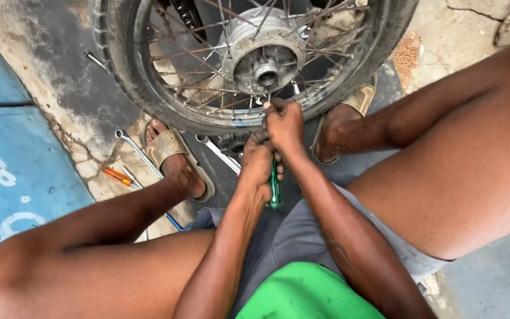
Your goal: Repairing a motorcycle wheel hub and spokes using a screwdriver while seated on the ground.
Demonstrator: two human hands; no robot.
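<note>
A spoked motorcycle wheel (149,100) stands upright in front of me, its grey hub (265,59) facing me. My left hand (258,168) is wrapped around a green-handled screwdriver (275,192), whose handle sticks out below the fist. My right hand (284,124) sits just above it, fingers pinched on the tool's metal shaft near the wheel's inner rim. The tip is hidden among the spokes below the hub.
Wrenches (140,153) and an orange-handled screwdriver (116,175) lie on the cracked concrete at left. Another spanner (219,155) lies under the wheel. My sandalled feet (175,156) brace either side of the tyre. A blue painted surface (7,171) borders the left.
</note>
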